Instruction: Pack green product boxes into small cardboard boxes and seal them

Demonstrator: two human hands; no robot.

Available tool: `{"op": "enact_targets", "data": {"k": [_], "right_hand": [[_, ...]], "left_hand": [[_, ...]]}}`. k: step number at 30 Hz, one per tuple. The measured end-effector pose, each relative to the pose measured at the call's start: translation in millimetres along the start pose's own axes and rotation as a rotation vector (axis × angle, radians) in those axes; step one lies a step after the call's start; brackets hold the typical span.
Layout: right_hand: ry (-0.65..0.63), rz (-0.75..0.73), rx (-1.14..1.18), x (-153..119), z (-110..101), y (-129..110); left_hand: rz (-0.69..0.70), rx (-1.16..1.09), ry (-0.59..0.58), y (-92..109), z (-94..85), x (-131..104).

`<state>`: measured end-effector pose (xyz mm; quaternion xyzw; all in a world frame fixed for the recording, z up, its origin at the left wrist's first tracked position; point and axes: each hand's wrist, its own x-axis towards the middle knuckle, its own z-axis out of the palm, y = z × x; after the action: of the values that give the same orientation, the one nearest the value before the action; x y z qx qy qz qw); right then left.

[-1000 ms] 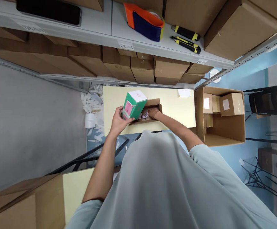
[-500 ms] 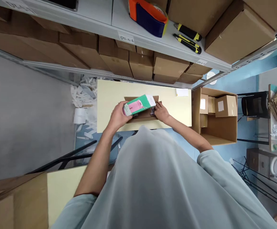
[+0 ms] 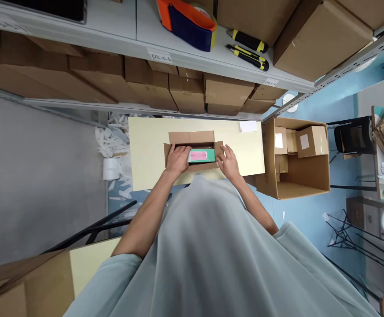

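A green box with a pink picture (image 3: pixel 201 156) lies inside an open brown carton (image 3: pixel 192 137) on the pale yellow table. My left hand (image 3: pixel 178 159) rests over the left end of the green box, its fingers stretched toward the carton's far side. That hand hides the box's left part. At the carton's right end, my right hand (image 3: pixel 229 163) is open beside the right flap (image 3: pixel 218 149), fingers apart and bent. Whether its fingertips touch the flap I cannot tell. The carton's flaps stand folded outward.
A white card (image 3: pixel 248 127) lies on the table's (image 3: pixel 149 149) far right corner. To the right stands a large carton (image 3: pixel 300 190) with several small boxes. Above the table, a shelf (image 3: pixel 182 50) holds a tape dispenser (image 3: pixel 188 28), cutters (image 3: pixel 249 57) and cartons. White paper scraps lie left.
The green box has gone from tilted above the carton to lying flat inside it. My left hand has moved onto its end; my right hand has come out to the right flap.
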<state>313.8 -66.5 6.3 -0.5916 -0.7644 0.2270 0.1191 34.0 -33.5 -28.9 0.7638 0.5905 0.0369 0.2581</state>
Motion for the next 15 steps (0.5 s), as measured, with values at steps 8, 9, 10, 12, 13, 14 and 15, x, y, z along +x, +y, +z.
{"op": "enact_targets", "data": {"k": [8, 9, 10, 12, 13, 14, 15], "right_hand": [[0.056, 0.012, 0.09, -4.2, 1.3, 5.7], [0.074, 0.018, 0.102, -5.2, 1.3, 6.6], [0.093, 0.028, 0.113, -6.1, 1.4, 7.5], [0.135, 0.06, 0.137, -7.5, 2.6, 9.7], [0.153, 0.084, 0.149, -7.9, 3.5, 11.1], [0.168, 0.114, 0.16, -8.0, 4.7, 12.6], [0.177, 0.147, 0.17, -7.9, 5.9, 14.1]], "left_hand": [[-0.033, -0.035, 0.058, 0.8, -15.3, -8.3], [-0.064, -0.062, 0.13, 0.3, -20.3, -17.3], [-0.121, -0.086, 0.216, -0.5, -25.1, -27.1], [-0.311, -0.119, 0.372, -3.2, -32.6, -45.7], [-0.418, -0.131, 0.411, -4.8, -35.1, -53.2], [-0.507, -0.143, 0.415, -6.2, -36.8, -58.9], [-0.567, -0.154, 0.394, -7.2, -37.6, -62.8]]}}
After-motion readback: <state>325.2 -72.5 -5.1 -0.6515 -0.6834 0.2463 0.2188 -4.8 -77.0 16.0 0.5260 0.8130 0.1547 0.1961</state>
